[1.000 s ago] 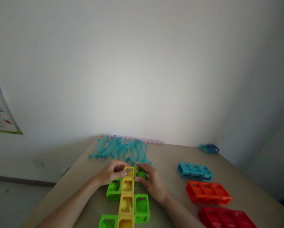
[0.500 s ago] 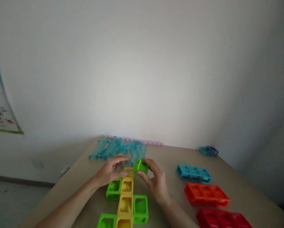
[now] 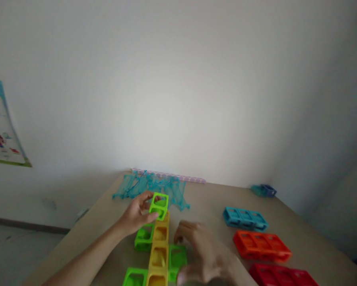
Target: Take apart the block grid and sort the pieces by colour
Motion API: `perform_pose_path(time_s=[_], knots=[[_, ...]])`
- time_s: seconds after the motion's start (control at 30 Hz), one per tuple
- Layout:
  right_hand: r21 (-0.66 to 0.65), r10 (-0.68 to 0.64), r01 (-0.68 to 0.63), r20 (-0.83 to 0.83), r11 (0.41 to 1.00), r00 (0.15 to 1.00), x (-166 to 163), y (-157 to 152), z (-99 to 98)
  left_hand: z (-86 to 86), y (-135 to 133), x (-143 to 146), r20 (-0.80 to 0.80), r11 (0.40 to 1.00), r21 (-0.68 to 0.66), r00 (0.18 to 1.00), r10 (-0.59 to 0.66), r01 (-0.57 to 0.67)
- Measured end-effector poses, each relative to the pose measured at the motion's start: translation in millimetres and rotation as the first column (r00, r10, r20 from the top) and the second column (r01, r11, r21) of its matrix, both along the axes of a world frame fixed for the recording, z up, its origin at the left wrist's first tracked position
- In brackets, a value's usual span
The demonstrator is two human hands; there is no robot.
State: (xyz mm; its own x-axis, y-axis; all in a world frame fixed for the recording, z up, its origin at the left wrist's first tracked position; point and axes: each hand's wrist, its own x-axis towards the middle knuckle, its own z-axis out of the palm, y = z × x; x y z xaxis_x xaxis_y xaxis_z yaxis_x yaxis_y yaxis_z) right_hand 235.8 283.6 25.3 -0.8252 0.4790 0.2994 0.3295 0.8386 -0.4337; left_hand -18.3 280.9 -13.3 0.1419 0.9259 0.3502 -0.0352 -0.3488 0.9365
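My left hand [image 3: 138,214] grips a green open-sided cube block [image 3: 160,203] between thumb and fingers, at the far end of a row of yellow cube blocks [image 3: 159,256]. Whether that cube rests on the row or is held just above it, I cannot tell. A green block [image 3: 144,237] adjoins the row on its left, and another green block [image 3: 133,277] sits nearer on that side. My right hand [image 3: 200,254], blurred, is beside the green block [image 3: 177,260] on the row's right and partly covers it. Its fingers are apart and nothing shows in them.
To the right lie a blue three-cube strip [image 3: 245,218], an orange strip [image 3: 262,245] and a red strip [image 3: 282,275]. A dark blue block [image 3: 268,190] is at the back right. Crumpled teal netting [image 3: 154,184] and a long patterned strip [image 3: 178,177] lie by the wall.
The green cube has gone from my right hand to my left, moving left over the end of the yellow row. My right hand has let go and moved nearer.
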Motion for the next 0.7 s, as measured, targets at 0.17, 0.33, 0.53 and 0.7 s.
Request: perform_pose_path(time_s=[0.17, 0.33, 0.53, 0.7], knots=[[-0.046, 0.022, -0.015, 0.152, 0.999, 0.988, -8, -10, -4.3, 4.7, -8, 6, -0.099, 0.966, -0.051, 0.961, -0.258, 0.255], [-0.273, -0.200, 0.229, 0.129, 0.934, 0.971, -17, -6, -13.3, 4.5, -9, 9, -0.136, 0.971, -0.068, 0.962, -0.238, 0.231], [-0.371, -0.598, 0.538, -0.062, 0.757, 0.799, -16, 8, -19.4, -4.0, -3, 5, 0.031, 0.974, -0.104, 0.979, -0.201, 0.203], [-0.694, -0.625, 0.191, -0.449, 0.694, 0.639, -24, 10, -16.8, -4.5, 0, 4, -0.036, 0.998, -0.060, 0.999, -0.032, 0.030]])
